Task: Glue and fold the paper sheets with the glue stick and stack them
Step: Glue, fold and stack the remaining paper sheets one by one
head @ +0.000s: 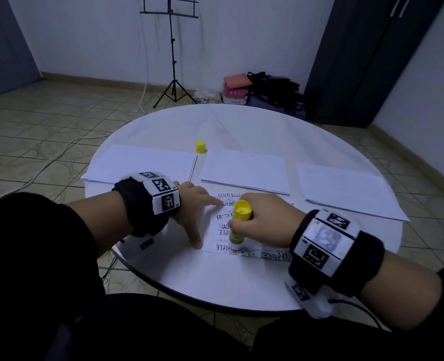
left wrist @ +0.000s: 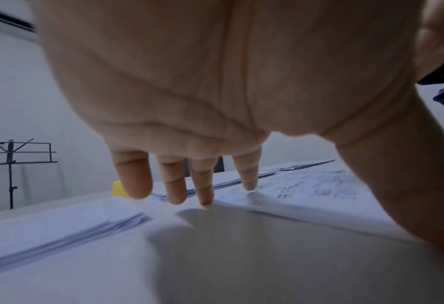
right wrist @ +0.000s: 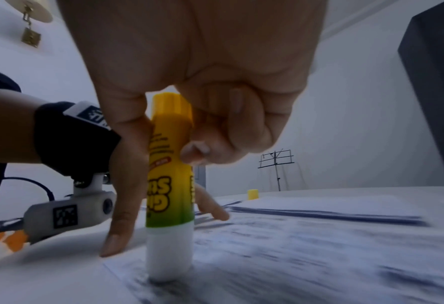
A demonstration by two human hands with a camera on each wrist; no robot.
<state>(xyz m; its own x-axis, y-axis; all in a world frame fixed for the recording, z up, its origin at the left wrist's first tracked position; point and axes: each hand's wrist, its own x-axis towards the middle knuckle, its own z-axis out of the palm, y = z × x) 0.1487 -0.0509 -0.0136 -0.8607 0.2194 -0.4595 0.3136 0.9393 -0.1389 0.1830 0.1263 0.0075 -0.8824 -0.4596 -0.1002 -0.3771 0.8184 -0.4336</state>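
Low in the centre of the head view, the glue stick (head: 238,222) stands nearly upright with its white end pressed on the printed sheet (head: 222,231), close to that sheet's near left corner. The right hand (head: 261,220) grips it: in the right wrist view the thumb (right wrist: 127,131) lies along the left side of the yellow barrel (right wrist: 170,164) and the curled fingers (right wrist: 241,131) close round its upper part, leaving the twist end sticking out above them. The white glue end (right wrist: 168,253) touches the paper.

The left hand (head: 193,207) is spread wide, fingers straight, holding nothing. In the head view its forefinger points right onto the sheet's upper left part, and its thumb (head: 194,237) stretches down beside the sheet's left edge. The left wrist view shows the fingertips (left wrist: 249,185) angled down to the paper, the forefinger tip touching it; whether the little finger touches anything I cannot tell.

Above the sheet, across the middle of the head view, three piles of blank paper lie on the round white table (head: 241,282): one at left (head: 142,162), one in the centre (head: 244,169), one at right (head: 345,188), all apart from each other. The yellow cap (head: 200,147) stands upright between the upper corners of the left and centre piles, just beside them. A black music stand (head: 172,48) stands on the tiled floor at the top centre of the frame.
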